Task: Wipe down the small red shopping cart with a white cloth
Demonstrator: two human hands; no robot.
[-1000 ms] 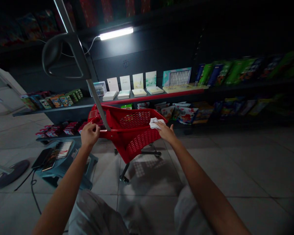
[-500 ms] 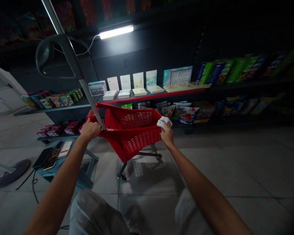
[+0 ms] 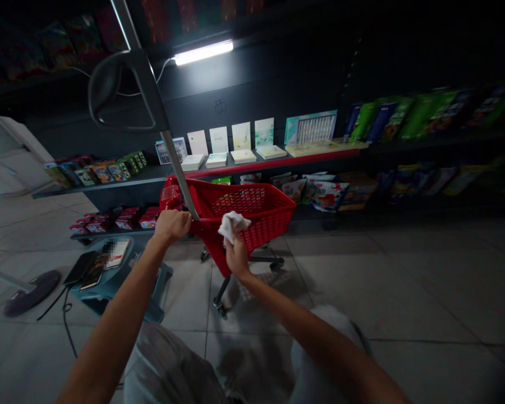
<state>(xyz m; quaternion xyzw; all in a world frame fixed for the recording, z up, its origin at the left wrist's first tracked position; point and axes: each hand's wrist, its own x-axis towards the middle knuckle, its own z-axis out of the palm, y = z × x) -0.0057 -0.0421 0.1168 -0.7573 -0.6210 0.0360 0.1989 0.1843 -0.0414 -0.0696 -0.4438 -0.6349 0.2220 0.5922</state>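
Note:
A red plastic shopping trolley (image 3: pixel 261 216) with a perforated basket stands on the tiled floor in front of me. Its metal pole rises up left to a dark grey handle (image 3: pixel 109 92). My left hand (image 3: pixel 172 224) is closed round the trolley's near rim at the base of the pole. My right hand (image 3: pixel 237 255) holds a crumpled white cloth (image 3: pixel 232 225) against the near side of the basket, at its upper edge. Both my arms reach forward from below, and my knees show at the bottom.
Dark shop shelves run behind the trolley, with cards (image 3: pixel 239 136), coloured boxes (image 3: pixel 96 171) and packets (image 3: pixel 324 193). A strip light (image 3: pixel 202 51) glows above. A blue stool (image 3: pixel 109 278) with phones and a notebook stands at left, beside a fan base (image 3: pixel 31 283) and a cable.
My right hand and the cloth have moved from the basket's far right rim to its near side. The trolley and view have shifted slightly right. My left hand keeps its grip.

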